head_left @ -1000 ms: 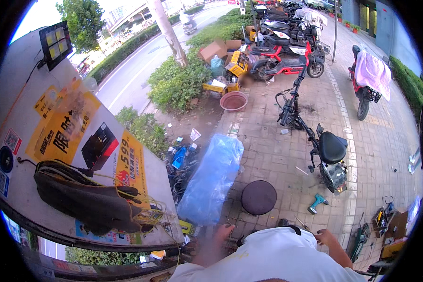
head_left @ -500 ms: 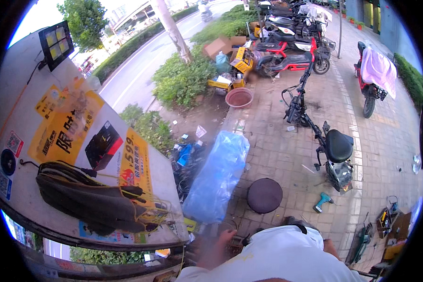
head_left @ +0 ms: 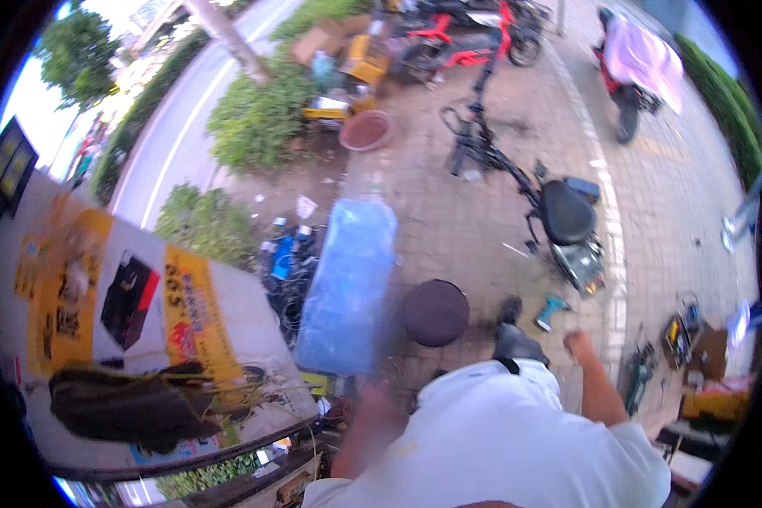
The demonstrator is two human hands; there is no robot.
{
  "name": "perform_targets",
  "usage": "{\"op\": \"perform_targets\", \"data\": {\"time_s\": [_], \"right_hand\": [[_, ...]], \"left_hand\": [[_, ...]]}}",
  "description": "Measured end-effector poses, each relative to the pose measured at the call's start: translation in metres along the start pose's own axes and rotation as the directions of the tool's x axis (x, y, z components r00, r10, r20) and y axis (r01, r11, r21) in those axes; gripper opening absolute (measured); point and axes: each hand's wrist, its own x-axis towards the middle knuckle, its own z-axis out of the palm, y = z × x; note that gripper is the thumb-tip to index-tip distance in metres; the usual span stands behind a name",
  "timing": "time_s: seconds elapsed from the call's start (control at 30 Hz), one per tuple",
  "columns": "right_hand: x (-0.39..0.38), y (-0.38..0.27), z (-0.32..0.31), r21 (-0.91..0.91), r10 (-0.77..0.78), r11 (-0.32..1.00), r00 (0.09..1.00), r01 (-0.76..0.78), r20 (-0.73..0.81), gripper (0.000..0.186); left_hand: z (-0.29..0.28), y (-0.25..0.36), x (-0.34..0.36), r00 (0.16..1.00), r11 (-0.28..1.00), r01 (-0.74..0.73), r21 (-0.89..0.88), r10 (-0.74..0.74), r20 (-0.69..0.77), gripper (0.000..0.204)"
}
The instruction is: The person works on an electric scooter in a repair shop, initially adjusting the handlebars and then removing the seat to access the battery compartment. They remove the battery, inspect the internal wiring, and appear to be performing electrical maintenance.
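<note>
My left hand (head_left: 379, 405) hangs low beside the white shirt, near the lower end of a blue plastic-covered slab (head_left: 347, 284). Motion blur smears its fingers, so I cannot make out what they do. My right hand (head_left: 577, 345) is out to the right with its fingers curled in, and nothing shows in it. Just beyond it, apart from the hand, a teal power drill (head_left: 552, 313) lies on the paving. A round dark stool (head_left: 435, 312) stands between the slab and my dark shoe (head_left: 510, 310).
A stripped-down electric scooter (head_left: 567, 216) stands ahead. A sign board (head_left: 161, 296) with a dark bag (head_left: 127, 408) fills the left. Cables (head_left: 288, 296), a reddish basin (head_left: 366, 131) and boxes (head_left: 364, 59) line the planting. Tools and a cardboard box (head_left: 709, 351) sit at right.
The view has shifted, so the scene sits farther left and higher. My right hand has come into sight, swung out to the right. My dark shoe now shows beside the stool.
</note>
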Motion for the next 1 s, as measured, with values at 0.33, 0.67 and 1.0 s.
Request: {"op": "perform_targets", "data": {"time_s": [0.33,0.67,1.0], "right_hand": [[0.175,-0.013,-0.189,0.636,0.407,0.72,0.911,-0.278,-0.062,0.033],[0.249,0.0,-0.197,0.608,0.292,0.751,0.955,-0.257,0.043,0.031],[0.281,-0.013,-0.182,0.721,0.398,0.621,0.916,-0.306,0.046,0.029]], "left_hand": [[0.064,0.049,0.097,0.936,0.924,0.352,-0.149,-0.35,0.036,0.049],[0.049,0.298,0.186,0.983,0.977,0.178,-0.114,-0.183,-0.033,0.05],[0.006,0.355,0.367,0.992,0.985,0.097,0.145,-0.085,-0.088,0.064]]}}
